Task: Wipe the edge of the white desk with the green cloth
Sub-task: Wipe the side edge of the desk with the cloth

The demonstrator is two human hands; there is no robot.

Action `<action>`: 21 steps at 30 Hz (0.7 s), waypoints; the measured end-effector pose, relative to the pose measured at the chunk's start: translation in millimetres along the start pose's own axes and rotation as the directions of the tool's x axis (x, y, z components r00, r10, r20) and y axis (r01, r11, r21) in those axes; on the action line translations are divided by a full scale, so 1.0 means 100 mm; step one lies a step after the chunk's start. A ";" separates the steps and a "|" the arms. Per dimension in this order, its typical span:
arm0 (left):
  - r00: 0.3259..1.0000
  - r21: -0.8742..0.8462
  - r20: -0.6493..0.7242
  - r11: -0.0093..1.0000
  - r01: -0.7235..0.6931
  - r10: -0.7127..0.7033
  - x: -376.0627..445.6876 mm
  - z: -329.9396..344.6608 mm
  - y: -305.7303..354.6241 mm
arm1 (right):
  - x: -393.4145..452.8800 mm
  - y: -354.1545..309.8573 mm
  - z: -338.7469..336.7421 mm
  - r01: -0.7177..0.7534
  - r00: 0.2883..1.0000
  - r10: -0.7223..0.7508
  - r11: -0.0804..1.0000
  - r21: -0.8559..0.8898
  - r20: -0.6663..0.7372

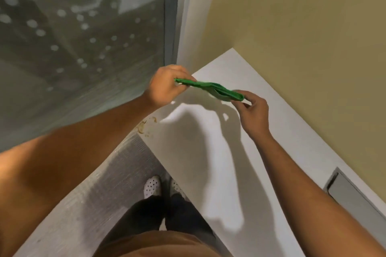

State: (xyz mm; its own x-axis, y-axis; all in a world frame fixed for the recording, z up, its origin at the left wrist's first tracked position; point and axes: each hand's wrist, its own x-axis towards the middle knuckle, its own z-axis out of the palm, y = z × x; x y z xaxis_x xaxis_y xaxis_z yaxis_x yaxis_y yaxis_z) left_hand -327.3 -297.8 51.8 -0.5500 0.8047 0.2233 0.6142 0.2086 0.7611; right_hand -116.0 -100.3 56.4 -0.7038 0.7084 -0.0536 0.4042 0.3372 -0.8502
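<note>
A folded green cloth [211, 87] is stretched in the air between both hands, a little above the white desk [271, 135]. My left hand [165, 85] pinches its left end over the desk's far left corner. My right hand [253, 110] pinches its right end above the desktop. A brownish stain [144, 126] marks the desk's left edge just below my left wrist. Shadows of my arms fall across the desktop.
A glass panel [83, 37] with white dots stands to the left of the desk. A yellow-tan wall [302, 27] runs behind it. A grey slot [355, 196] sits in the desk at the right. My feet [158, 185] stand on grey floor.
</note>
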 end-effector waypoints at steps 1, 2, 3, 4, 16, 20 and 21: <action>0.998 0.044 0.042 0.998 -0.044 0.042 -0.07 0.01 -0.08 | -0.04 0.11 0.08 0.030 1.000 -0.030 0.999 -0.035 0.003; 0.994 0.086 0.079 0.993 -0.082 0.075 -0.17 0.03 -0.18 | -0.10 0.25 0.17 0.080 0.997 -0.078 0.992 -0.094 0.025; 0.990 0.134 0.110 0.985 -0.105 0.090 -0.28 0.08 -0.29 | -0.17 0.39 0.27 0.142 0.989 -0.132 0.976 -0.167 0.071; 0.988 0.197 0.143 0.977 -0.087 0.060 -0.41 0.14 -0.41 | -0.24 0.52 0.38 0.207 0.975 -0.177 0.947 -0.247 0.136; 0.944 0.728 0.087 0.667 0.157 -0.317 -1.54 0.53 -0.69 | -0.66 0.78 1.07 0.577 0.778 -0.292 0.681 -0.450 0.556; 0.970 0.626 0.005 0.757 0.187 -0.243 -2.09 1.02 -0.36 | -0.39 0.66 1.48 0.411 0.879 -0.151 0.722 -0.557 0.453; 0.968 0.582 0.001 0.788 0.202 -0.249 -2.23 1.19 -0.28 | -0.36 0.65 1.62 0.342 0.898 -0.063 0.722 -0.601 0.436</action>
State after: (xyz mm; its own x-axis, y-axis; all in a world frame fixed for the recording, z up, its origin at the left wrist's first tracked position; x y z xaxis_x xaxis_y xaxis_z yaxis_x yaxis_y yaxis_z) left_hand -154.4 -417.0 -91.5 -0.6853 0.7278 0.0259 0.7017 0.6504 0.2907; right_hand -159.3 -204.2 -82.1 -0.9117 0.3450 -0.2230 0.4026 0.8585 -0.3177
